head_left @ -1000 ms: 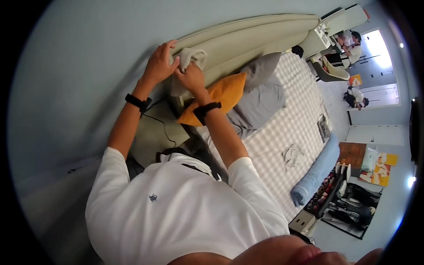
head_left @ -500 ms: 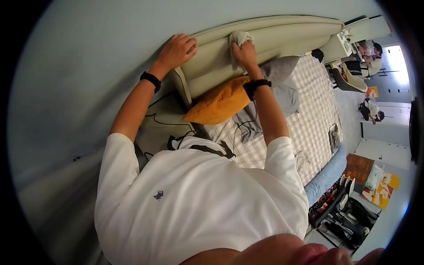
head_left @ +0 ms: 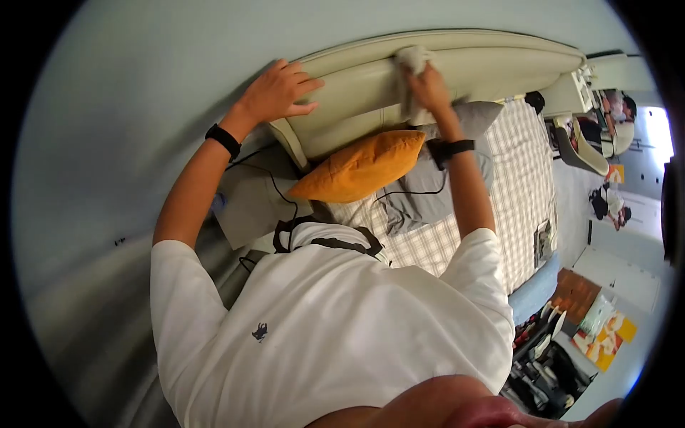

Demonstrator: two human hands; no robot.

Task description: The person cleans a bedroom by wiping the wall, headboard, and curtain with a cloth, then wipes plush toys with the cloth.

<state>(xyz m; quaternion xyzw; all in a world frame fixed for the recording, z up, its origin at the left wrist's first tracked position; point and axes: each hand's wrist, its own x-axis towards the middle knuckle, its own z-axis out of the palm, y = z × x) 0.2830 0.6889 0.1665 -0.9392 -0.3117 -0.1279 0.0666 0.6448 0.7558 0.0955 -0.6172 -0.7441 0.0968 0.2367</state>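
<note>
A light grey cloth (head_left: 412, 85) hangs against the front of the cream padded headboard (head_left: 499, 64). My right hand (head_left: 429, 89), slightly blurred, is closed on it. My left hand (head_left: 282, 91) lies at the near end of the headboard, by the wall, with its fingers spread and nothing held. Below the hands, an orange pillow (head_left: 364, 165) leans against the headboard, and a grey pillow (head_left: 477, 118) stands farther along, behind my right wrist.
A checked bedsheet (head_left: 524, 157) covers the bed, with a rolled blue bundle (head_left: 535, 289) at its foot. Black cables cross the bedside table (head_left: 250, 203). Two people (head_left: 619, 121) (head_left: 610, 205) are at the far right, near a chair (head_left: 581, 146).
My right hand has carried the cloth along the headboard, away from my left hand, to the right. My left hand has come apart from the cloth and its fingers have spread.
</note>
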